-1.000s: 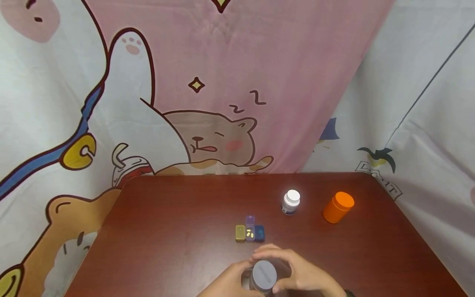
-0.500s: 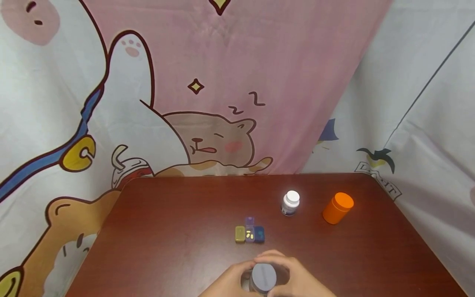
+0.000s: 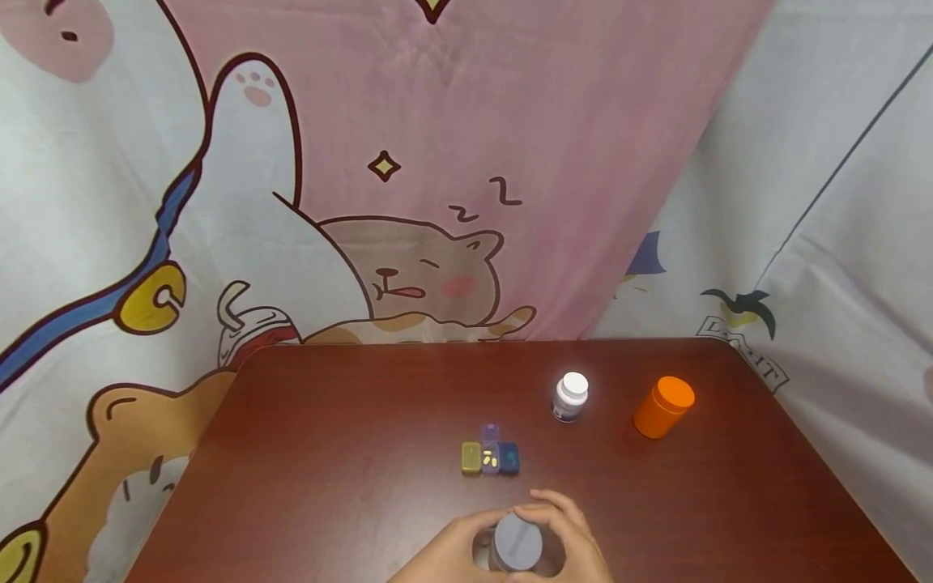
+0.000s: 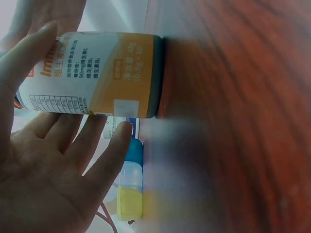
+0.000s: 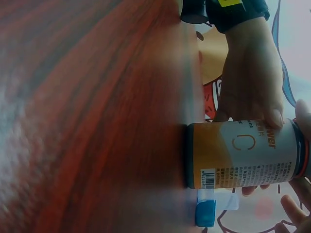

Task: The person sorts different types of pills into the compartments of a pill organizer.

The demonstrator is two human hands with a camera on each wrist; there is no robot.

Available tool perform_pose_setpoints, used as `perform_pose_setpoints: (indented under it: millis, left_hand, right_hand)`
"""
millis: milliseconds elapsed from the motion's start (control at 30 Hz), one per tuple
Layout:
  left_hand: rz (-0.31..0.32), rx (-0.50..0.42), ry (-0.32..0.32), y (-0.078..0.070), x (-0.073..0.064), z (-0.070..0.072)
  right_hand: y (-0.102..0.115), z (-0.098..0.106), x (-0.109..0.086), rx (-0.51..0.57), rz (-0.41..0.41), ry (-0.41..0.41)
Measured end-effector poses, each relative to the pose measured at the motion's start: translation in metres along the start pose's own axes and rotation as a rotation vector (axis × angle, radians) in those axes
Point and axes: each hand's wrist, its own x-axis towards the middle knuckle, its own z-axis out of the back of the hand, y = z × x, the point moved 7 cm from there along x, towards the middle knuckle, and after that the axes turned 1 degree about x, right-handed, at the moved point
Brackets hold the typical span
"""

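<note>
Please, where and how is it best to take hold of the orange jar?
Probably round the body of the orange jar, just below its lid, from its right: it looks upright, its sides look straight, and the white bottle is on its left.

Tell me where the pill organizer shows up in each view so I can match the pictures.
Head: the pill organizer lies below centre, slightly right.
Left wrist: low, left of centre, its yellow compartment lowest.
Right wrist: bottom, right of centre, its blue compartment lowest.
Shared landmark: the vitamin C bottle, below it in the head view, above it in both wrist views.
</note>
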Motion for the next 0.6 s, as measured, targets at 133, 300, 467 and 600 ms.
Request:
perform_pose_setpoints:
  millis: [133,300,467,600]
  left_hand:
    - [0.005,0.001,-0.001,0.001,0.0,0.0]
    - [-0.006,-0.019,0.032,0.002,-0.001,0.0]
    - [0.033,-0.083,0.067,0.004,-0.001,-0.002]
    - [0.057,-0.134,0.085,0.005,-0.001,-0.003]
  right_hand:
    - [0.003,0.001,0.006,0.024,0.098,0.086]
    - [0.002,-0.001,0.018,0.357,0.018,0.457]
    - [-0.01,0.0,0.029,0.538,-0.135,0.706]
    - [-0.013,0.0,0.044,0.6,0.023,0.762]
